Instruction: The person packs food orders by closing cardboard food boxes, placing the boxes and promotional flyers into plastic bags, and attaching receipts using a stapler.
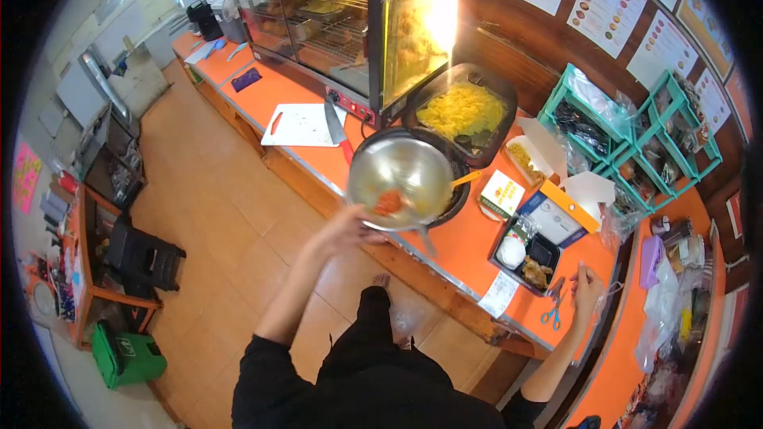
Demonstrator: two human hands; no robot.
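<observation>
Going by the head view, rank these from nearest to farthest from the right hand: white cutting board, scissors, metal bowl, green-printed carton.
From the right hand:
1. Scissors, just to its left
2. Green-printed carton, forward and left
3. Metal bowl, in the left hand
4. White cutting board, far left, beyond the bowl

One metal bowl [401, 171], one large knife [335, 121] (two hands [354, 230] [587, 290]).

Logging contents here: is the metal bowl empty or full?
Nearly empty: the metal bowl at the left hand has a small red heap low inside, with mostly bare, shiny metal around it.
</observation>
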